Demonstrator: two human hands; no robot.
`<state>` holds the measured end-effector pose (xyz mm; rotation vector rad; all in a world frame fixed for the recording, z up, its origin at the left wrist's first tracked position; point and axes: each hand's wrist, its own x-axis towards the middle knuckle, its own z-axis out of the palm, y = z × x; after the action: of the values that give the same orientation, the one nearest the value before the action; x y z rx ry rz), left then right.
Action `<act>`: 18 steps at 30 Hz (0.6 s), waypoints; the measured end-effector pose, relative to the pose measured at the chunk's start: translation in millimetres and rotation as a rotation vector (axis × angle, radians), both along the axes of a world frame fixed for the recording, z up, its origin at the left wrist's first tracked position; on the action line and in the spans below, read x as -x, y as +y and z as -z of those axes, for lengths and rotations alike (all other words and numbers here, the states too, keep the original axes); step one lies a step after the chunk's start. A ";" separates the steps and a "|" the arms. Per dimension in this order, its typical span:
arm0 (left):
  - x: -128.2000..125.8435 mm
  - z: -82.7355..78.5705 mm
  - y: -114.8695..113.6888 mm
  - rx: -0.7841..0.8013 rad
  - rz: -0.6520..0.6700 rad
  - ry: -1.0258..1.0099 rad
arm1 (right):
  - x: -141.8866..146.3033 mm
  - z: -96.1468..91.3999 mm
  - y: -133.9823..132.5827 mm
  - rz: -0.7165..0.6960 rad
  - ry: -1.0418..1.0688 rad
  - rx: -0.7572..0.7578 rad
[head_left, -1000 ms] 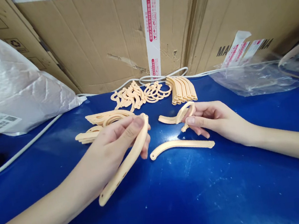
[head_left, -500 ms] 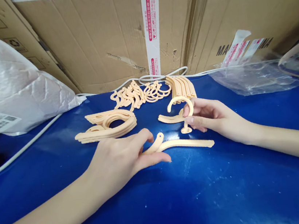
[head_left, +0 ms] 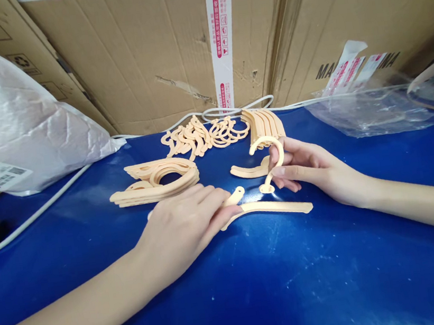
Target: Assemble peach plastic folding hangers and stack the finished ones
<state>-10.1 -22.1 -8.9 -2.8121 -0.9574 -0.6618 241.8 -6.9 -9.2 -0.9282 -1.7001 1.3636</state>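
My right hand (head_left: pixel 301 167) pinches a cream plastic hanger hook (head_left: pixel 280 157) by its stem, the flat round foot pointing down. My left hand (head_left: pixel 195 213) is closed on a short cream hanger arm (head_left: pixel 235 196), whose holed tip sticks out past the fingers; the rest is hidden by the hand. Under and beside those fingers a longer curved hanger arm (head_left: pixel 274 205) lies on the blue table. Just left of my right hand rests another curved hanger piece (head_left: pixel 248 170), partly covered by the fingers.
Behind my left hand lies a stack of folded hangers (head_left: pixel 152 192). Farther back are a heap of short arms (head_left: pixel 189 137), loose hooks (head_left: pixel 227 132) and a row of long arms (head_left: pixel 263 124). Cardboard boxes (head_left: pixel 126 52) stand behind, with a plastic bag (head_left: pixel 374 110) at right and a white parcel (head_left: pixel 14 114) at left.
My left fingers have closed on the short hanger arm and lifted it slightly to the right. My right hand has tilted the hook, its foot swinging a little left.
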 end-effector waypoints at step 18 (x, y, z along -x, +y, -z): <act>-3.0 -3.0 0.9 0.189 0.052 0.009 | -4.4 1.5 3.2 0.112 -0.025 0.008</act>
<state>-7.0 -21.2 -5.9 -3.0104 -0.9971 -0.5932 246.2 -3.7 -10.7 -1.0328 -1.6372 1.2906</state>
